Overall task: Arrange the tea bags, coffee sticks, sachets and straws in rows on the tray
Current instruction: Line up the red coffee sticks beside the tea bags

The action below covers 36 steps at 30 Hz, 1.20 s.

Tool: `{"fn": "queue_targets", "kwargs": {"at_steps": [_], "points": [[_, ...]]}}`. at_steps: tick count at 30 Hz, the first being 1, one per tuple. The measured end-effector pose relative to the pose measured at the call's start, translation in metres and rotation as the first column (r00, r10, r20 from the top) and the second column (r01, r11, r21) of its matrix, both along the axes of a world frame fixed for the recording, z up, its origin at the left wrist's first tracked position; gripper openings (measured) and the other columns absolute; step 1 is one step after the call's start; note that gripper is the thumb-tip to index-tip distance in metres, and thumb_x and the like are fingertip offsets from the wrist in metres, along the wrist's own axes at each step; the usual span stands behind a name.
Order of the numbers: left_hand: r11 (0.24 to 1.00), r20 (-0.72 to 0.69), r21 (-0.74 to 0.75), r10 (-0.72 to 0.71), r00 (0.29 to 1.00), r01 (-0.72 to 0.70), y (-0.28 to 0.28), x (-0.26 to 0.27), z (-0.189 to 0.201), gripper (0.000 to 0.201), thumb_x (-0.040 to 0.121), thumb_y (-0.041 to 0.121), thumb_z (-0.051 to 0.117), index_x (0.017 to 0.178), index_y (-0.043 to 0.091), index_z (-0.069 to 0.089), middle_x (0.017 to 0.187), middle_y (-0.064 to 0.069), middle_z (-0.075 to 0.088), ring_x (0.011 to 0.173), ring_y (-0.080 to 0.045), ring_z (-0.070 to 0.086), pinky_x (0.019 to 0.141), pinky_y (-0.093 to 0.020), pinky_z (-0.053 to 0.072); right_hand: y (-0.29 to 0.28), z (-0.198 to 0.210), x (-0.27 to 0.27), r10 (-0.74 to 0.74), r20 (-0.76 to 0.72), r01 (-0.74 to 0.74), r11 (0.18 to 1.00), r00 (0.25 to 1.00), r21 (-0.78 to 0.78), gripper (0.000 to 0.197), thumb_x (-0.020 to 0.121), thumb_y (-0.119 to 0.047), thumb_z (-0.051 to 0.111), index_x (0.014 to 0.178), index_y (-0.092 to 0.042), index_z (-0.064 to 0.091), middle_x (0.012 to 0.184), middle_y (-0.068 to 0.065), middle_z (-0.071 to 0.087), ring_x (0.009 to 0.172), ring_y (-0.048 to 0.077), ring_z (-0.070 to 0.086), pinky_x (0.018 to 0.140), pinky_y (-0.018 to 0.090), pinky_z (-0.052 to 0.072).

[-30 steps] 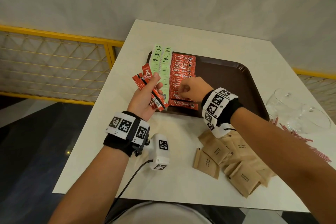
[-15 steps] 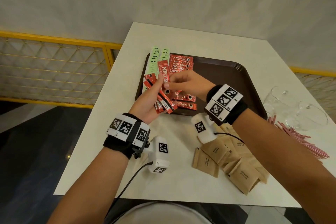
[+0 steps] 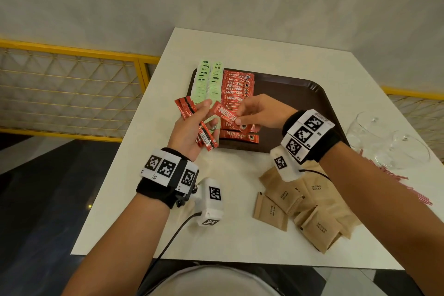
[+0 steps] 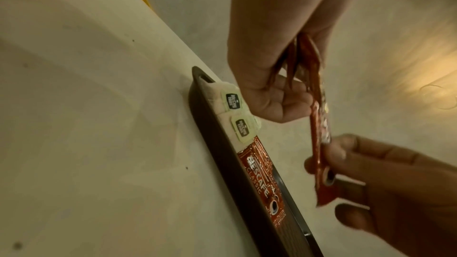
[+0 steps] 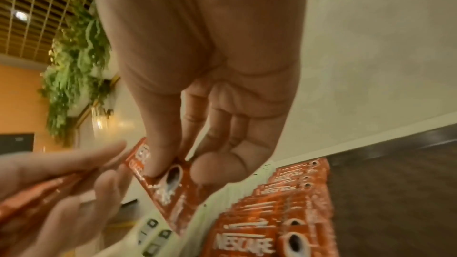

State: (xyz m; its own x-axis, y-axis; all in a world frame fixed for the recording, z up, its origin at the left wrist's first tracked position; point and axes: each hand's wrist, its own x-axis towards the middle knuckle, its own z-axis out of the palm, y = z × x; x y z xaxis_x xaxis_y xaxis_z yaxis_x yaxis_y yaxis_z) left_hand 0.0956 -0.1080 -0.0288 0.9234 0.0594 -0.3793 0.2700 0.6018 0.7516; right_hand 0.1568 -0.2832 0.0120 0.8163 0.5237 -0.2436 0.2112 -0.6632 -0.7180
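The left hand (image 3: 189,127) grips a bunch of coffee sticks (image 3: 192,115) above the tray's (image 3: 293,94) near-left corner; the right hand (image 3: 262,113) pinches one coffee stick (image 3: 224,113); brown sugar sachets (image 3: 300,202) lie on the table (image 3: 240,243).

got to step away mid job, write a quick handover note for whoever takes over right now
Left hand grips a bunch of coffee sticks above the tray's near left corner.
Right hand pinches a single coffee stick, its other end by the left hand's fingers.
Tray: two rows of green tea bags at its left, a row of red coffee sticks beside them.
Left to do: the held sticks, then the brown sugar sachets and red straws lying on the table.
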Motion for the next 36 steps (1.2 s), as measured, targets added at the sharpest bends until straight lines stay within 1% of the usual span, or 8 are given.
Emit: {"fn": "queue_targets", "kwargs": {"at_steps": [4,8,11,14,19,29,32,36], "points": [[0.999,-0.012,-0.018,0.049,0.999,-0.049,0.004,0.001,0.000,0.010,0.085,0.027,0.067,0.092,0.021,0.065,0.079,0.004,0.065,0.061,-0.008,0.063,0.055,-0.025,0.052,-0.009,-0.012,0.002,0.024,0.018,-0.017,0.946,1.000,-0.323,0.014,0.084,-0.020,0.068,0.095,-0.011,0.066,0.073,-0.008,0.057,0.064,0.005,0.056,0.054,0.015,0.046],[0.998,-0.012,-0.014,0.062,0.998,-0.062,0.004,0.001,0.002,0.007,0.085,0.027,0.067,0.089,0.022,0.064,0.077,0.005,0.064,0.059,-0.008,0.062,0.052,-0.023,0.050,-0.006,-0.026,-0.002,0.112,0.088,-0.056,0.873,0.990,-0.484,0.017,0.082,-0.020,0.070,0.098,-0.012,0.069,0.084,-0.009,0.058,0.082,0.009,0.053,0.076,0.021,0.040],[0.998,-0.017,-0.014,0.059,0.998,-0.060,0.002,0.001,0.003,0.008,0.085,0.028,0.067,0.089,0.022,0.064,0.078,0.004,0.064,0.061,-0.009,0.061,0.051,-0.023,0.049,-0.002,-0.028,0.003,0.083,0.133,-0.006,0.867,0.988,-0.498,0.010,0.081,-0.020,0.071,0.089,-0.017,0.066,0.084,-0.008,0.058,0.086,0.012,0.055,0.079,0.026,0.045],[0.998,-0.017,0.006,0.059,0.998,-0.059,0.004,0.001,0.003,0.009,0.085,0.028,0.066,0.091,0.022,0.064,0.079,0.004,0.063,0.063,-0.009,0.059,0.051,-0.024,0.048,-0.003,-0.027,0.009,0.035,0.179,0.062,0.858,0.983,-0.510,0.011,0.080,-0.020,0.072,0.084,-0.019,0.062,0.088,-0.004,0.057,0.088,0.016,0.056,0.079,0.029,0.047],[0.998,-0.010,0.017,0.063,0.998,-0.063,0.007,0.002,0.004,0.012,0.086,0.028,0.066,0.095,0.021,0.065,0.082,0.003,0.062,0.066,-0.010,0.057,0.053,-0.024,0.047,-0.002,-0.030,0.012,0.020,0.213,0.092,0.860,0.977,-0.502,0.011,0.082,-0.022,0.069,0.087,-0.019,0.060,0.093,-0.003,0.057,0.089,0.017,0.057,0.077,0.028,0.047],[0.999,-0.020,0.010,0.049,0.999,-0.049,0.004,0.003,0.002,0.010,0.086,0.027,0.066,0.093,0.020,0.065,0.079,0.003,0.062,0.061,-0.009,0.057,0.050,-0.023,0.048,0.007,-0.034,0.010,0.081,0.275,0.067,0.869,0.958,-0.490,0.015,0.085,-0.021,0.065,0.098,-0.014,0.061,0.095,-0.003,0.052,0.091,0.017,0.054,0.078,0.026,0.044],[0.999,-0.016,0.005,0.042,0.999,-0.041,0.003,0.003,0.002,0.012,0.087,0.028,0.065,0.094,0.018,0.064,0.069,0.004,0.059,0.052,-0.006,0.055,0.048,-0.022,0.047,0.007,-0.035,0.010,0.095,0.285,0.061,0.868,0.954,-0.493,0.015,0.086,-0.020,0.064,0.099,-0.013,0.061,0.094,-0.003,0.050,0.089,0.017,0.053,0.077,0.027,0.044],[1.000,-0.014,-0.018,0.004,1.000,-0.004,-0.002,0.002,0.004,0.021,0.087,0.036,0.060,0.092,0.016,0.062,0.053,0.007,0.048,0.042,-0.004,0.046,0.045,-0.019,0.044,0.007,-0.036,0.009,0.119,0.293,0.047,0.862,0.949,-0.504,0.014,0.086,-0.021,0.063,0.098,-0.015,0.059,0.092,-0.004,0.049,0.088,0.016,0.052,0.076,0.027,0.043]]}}
